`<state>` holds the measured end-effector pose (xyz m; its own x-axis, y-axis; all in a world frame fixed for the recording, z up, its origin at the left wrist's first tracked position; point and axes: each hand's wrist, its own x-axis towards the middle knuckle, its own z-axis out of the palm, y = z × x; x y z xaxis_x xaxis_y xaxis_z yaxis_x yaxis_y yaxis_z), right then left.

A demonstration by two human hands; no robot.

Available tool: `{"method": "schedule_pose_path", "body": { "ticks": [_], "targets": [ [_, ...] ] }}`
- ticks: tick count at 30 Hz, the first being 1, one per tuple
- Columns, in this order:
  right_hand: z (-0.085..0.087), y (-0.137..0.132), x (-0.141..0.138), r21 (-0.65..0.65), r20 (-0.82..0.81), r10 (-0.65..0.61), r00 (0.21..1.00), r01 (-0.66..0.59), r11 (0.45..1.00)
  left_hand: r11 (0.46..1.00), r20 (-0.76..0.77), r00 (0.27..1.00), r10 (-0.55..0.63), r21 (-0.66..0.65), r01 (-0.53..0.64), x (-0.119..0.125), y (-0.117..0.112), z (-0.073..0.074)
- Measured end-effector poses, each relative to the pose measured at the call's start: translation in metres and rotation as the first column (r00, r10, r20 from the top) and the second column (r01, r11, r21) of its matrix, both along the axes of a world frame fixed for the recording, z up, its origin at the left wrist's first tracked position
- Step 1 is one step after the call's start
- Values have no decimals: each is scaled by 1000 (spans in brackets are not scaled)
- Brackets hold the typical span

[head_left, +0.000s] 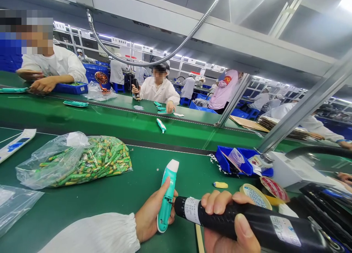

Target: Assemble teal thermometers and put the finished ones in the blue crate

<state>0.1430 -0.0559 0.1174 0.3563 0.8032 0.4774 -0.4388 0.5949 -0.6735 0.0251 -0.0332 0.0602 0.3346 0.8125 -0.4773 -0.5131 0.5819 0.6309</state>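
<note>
My left hand (154, 218) is closed around a teal-and-white handheld device housing (168, 189), held upright with its white tip pointing up. An opening with dark inner parts shows on its lower half. My right hand (228, 223) grips a black electric screwdriver (258, 222) that lies nearly level and points left. Its bit reaches the housing's opening, though whether it sits on a screw cannot be made out. A yellow roll ring (242, 190) with many tiny metal pieces inside is just behind the screwdriver.
A clear bag of green battery-like cylinders (110, 159) lies left. Blue bins (224, 161), a small yellow piece (220, 185) and a red-and-white roll (275, 189) are at right. Beyond, a green conveyor (123, 123) carries another teal-and-white housing (161, 125). Co-workers sit opposite; a metal post (305, 106) slants at right.
</note>
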Motion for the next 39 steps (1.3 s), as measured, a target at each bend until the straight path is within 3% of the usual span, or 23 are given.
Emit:
{"method": "schedule_pose_path", "body": {
  "ticks": [15, 29, 39],
  "targets": [
    [-6, 3, -13, 129, 98, 41, 994, -53, 990, 992, -78, 996, -31, 119, 40, 1, -3, 0],
    [-6, 2, -21, 71, 55, 40, 998, -44, 997, 991, -88, 996, -28, 130, 39, 0, -3, 0],
    [-10, 4, -22, 128, 99, 52, 994, -65, 990, 990, -90, 996, -26, 136, 38, 0, -2, -2]
  ]
}}
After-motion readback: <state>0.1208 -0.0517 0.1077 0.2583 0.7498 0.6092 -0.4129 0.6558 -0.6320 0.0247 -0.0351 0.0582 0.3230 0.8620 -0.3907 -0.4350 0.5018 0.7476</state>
